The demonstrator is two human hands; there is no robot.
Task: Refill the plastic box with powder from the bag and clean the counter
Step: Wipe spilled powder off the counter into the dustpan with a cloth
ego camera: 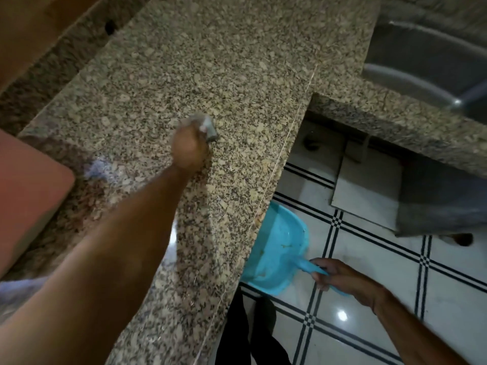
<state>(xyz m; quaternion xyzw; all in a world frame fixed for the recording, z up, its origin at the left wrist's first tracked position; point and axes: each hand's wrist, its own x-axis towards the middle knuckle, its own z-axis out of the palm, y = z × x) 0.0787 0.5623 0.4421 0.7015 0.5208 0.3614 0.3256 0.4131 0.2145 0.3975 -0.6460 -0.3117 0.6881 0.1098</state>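
1. Two hands are showing at a speckled granite worktop [210, 61], which is running from the upper middle of the view down to the lower left.
2. The left hand [188, 148] is sitting far out over the middle of the worktop. Its fingers are curling round a small grey-blue wad [208, 127], and blur is hiding whether this is a cloth or a sponge.
3. The wad is lying against the stone just beyond the knuckles, well back from the front edge.
4. The right hand [334, 276] is gripping the handle of a light blue dustpan [276, 248], with its fingers wrapping round the handle from above.
5. The dustpan is hanging below the front edge of the worktop and above the floor. Its open mouth is facing the edge, and part of it is hiding under the stone. A few yellowish-brown specks are lying inside the pan.
6. A pale whitish smear [97, 168] is showing on the worktop to the left of the left forearm, near a reddish-brown block [29, 196] at the left edge. I cannot tell whether the smear is powder or glare.
7. A steel sink [421, 67] is sitting in the granite at the upper right, well apart from both hands.
8. White floor tiles [369, 299] with black lines are showing under the dustpan, and dark trouser legs [247, 333] are showing just beside the worktop's edge at the bottom.
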